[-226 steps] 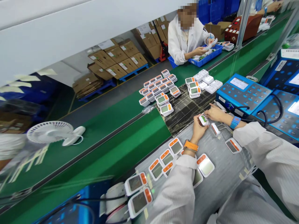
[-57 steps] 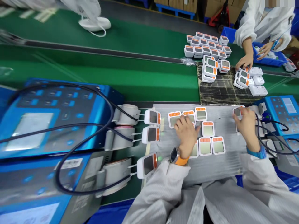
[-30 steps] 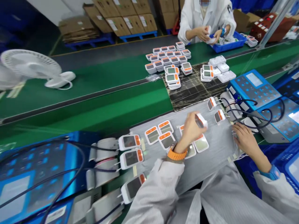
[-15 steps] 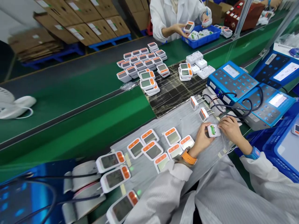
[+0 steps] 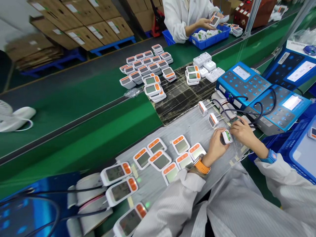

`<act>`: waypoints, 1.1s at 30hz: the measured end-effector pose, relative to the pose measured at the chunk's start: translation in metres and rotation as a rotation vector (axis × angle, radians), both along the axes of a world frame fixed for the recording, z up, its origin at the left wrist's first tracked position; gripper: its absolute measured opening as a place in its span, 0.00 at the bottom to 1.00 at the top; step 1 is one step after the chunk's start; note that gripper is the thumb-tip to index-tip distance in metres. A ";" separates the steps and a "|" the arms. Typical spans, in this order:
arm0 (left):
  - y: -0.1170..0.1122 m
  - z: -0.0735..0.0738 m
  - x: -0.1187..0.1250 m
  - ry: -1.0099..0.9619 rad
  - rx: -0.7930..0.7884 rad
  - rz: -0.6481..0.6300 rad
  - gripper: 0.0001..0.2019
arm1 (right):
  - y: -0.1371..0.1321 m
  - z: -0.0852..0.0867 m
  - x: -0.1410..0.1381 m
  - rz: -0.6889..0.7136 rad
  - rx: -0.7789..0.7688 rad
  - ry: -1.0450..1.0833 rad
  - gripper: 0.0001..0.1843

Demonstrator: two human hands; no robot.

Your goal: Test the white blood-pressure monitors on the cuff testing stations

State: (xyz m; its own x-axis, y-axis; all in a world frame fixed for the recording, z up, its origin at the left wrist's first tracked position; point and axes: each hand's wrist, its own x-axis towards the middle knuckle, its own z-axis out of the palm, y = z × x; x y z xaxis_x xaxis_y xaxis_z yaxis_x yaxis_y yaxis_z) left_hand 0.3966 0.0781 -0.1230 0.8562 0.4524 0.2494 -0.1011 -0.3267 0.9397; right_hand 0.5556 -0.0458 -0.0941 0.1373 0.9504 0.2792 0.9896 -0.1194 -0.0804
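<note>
My left hand [image 5: 217,146], wearing an orange-strapped watch, grips a white blood pressure monitor [image 5: 227,140] tipped on its side. Its battery bay faces up, showing green batteries [image 5: 227,134]. My right hand [image 5: 242,132] is beside the monitor's right side with its fingers pinched together; what they hold, if anything, is hidden. Just beyond my hands, two small monitors [image 5: 213,120] stand on edge with thin tubes attached. Left of my left wrist, several monitors with orange buttons [image 5: 160,160] lie face up on the grey mat [image 5: 145,187].
Blue tester boxes [image 5: 244,80] with dark cables stand at the right, a blue crate [image 5: 293,154] below them. Connected monitors [image 5: 122,191] lie front left. Rows of monitors [image 5: 148,64] cover the far bench. Across it, a co-worker [image 5: 182,19] handles a monitor over a blue bin [image 5: 209,39].
The monitor in my left hand has turned more onto its side. My right fingers remain beside it. The co-worker's monitor has moved right, and the view has shifted slightly.
</note>
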 end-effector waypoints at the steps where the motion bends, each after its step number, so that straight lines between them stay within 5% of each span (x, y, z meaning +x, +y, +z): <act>1: 0.000 0.000 0.000 0.002 0.004 0.004 0.33 | -0.001 0.002 0.002 0.022 -0.008 0.011 0.14; 10: -0.002 -0.002 -0.002 0.016 -0.029 0.038 0.33 | -0.022 0.008 0.004 0.139 0.004 0.067 0.10; 20: -0.006 -0.001 -0.001 0.032 -0.049 0.045 0.33 | -0.024 0.002 0.000 0.073 -0.002 0.138 0.13; 33: -0.025 -0.001 0.007 0.012 0.111 0.127 0.33 | -0.024 0.007 -0.004 0.131 0.004 0.014 0.17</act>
